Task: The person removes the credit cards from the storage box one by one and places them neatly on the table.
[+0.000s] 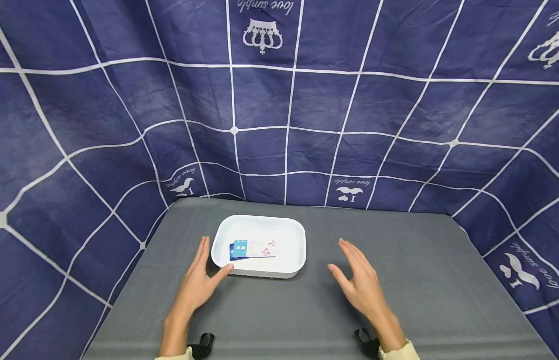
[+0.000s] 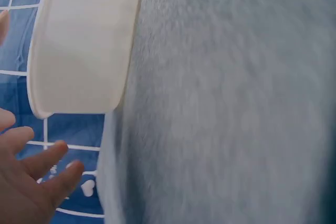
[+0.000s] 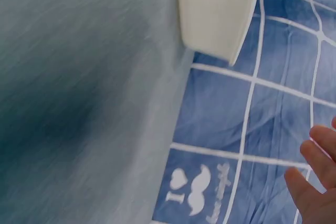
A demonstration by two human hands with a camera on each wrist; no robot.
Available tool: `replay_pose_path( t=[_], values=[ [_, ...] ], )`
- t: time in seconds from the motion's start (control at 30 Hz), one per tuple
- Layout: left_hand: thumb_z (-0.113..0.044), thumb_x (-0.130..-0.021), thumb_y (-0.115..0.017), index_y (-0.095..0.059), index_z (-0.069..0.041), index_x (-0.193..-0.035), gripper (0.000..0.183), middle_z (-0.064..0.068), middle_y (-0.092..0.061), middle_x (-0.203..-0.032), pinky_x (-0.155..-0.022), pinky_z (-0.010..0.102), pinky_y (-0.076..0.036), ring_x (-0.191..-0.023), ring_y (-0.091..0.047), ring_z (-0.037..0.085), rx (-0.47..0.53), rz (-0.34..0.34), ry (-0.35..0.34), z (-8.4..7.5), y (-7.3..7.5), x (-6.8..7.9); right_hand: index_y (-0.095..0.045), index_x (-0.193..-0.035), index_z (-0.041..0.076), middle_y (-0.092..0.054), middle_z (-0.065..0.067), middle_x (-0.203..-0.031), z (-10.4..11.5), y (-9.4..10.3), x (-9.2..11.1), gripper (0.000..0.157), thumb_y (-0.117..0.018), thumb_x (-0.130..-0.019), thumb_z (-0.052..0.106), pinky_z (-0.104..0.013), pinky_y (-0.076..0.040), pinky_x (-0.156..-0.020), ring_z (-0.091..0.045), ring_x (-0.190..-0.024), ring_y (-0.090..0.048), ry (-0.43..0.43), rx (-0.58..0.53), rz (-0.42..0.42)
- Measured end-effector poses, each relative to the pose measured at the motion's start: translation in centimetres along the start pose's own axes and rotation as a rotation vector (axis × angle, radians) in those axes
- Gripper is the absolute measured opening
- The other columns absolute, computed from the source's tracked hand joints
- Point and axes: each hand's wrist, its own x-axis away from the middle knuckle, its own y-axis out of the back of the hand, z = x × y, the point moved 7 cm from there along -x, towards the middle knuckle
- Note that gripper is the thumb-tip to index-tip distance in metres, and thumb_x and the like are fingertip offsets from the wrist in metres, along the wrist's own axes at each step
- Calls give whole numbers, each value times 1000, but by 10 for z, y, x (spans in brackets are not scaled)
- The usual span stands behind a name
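Note:
A white rectangular tray (image 1: 260,271) with rounded corners sits on the grey table. Inside it lies a white and light-blue card (image 1: 256,248), partly covering a dark blue card (image 1: 232,252). My left hand (image 1: 199,280) is at the tray's front left corner, fingers straight and thumb tip right at the rim. To the right of the tray, apart from it, my right hand (image 1: 361,280) hangs with fingers extended and nothing in it. Both wrist views show the tray's outer side wall, with the spread fingers (image 2: 50,158) of the left hand below it in the left wrist view.
The grey cloth-covered table (image 1: 441,280) spreads out on both sides of the tray. A dark blue curtain (image 1: 315,105) with white grid lines rises behind the table and along its left and right sides. A black strap device (image 1: 202,346) is on the left wrist, another (image 1: 366,342) on the right.

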Motion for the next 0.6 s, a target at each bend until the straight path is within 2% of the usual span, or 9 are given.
replay_pose_path(
  t=[0.1, 0.33, 0.5, 0.6],
  values=[
    [-57, -84, -72, -8, -10, -159, 109, 13, -9, -164, -112, 57, -19, -147, -16, 38, 56, -3, 5, -1, -2, -7, -59, -134, 3, -61, -13, -132, 5, -7, -10, 59, -81, -82, 18, -30, -36, -105, -32, -121, -56, -1, -52, 10],
    [-58, -84, -72, -7, -5, -158, 112, 16, -5, -164, -113, 58, -17, -147, -13, 40, 59, 19, -16, -7, -7, -12, -62, -131, 2, -63, -12, -128, 14, -34, -36, 58, -82, -82, 23, -46, -45, -97, -29, -118, -59, 32, -84, 89],
    [-54, -84, -74, -8, 0, -157, 112, 19, -5, -163, -113, 56, -18, -147, -12, 38, 62, 57, 31, -3, -17, -11, -63, -128, 0, -63, -12, -128, 26, -57, -51, 53, -79, -85, 28, -46, -46, -97, -27, -119, -59, 62, -97, 185],
    [-54, -83, -75, -10, -1, -157, 112, 19, -8, -163, -113, 55, -19, -147, -14, 38, 59, 58, 34, -3, -19, -15, -63, -128, 0, -63, -12, -129, 35, -67, -60, 52, -78, -87, 28, -45, -45, -99, -27, -121, -58, 77, -118, 208]
  ],
)
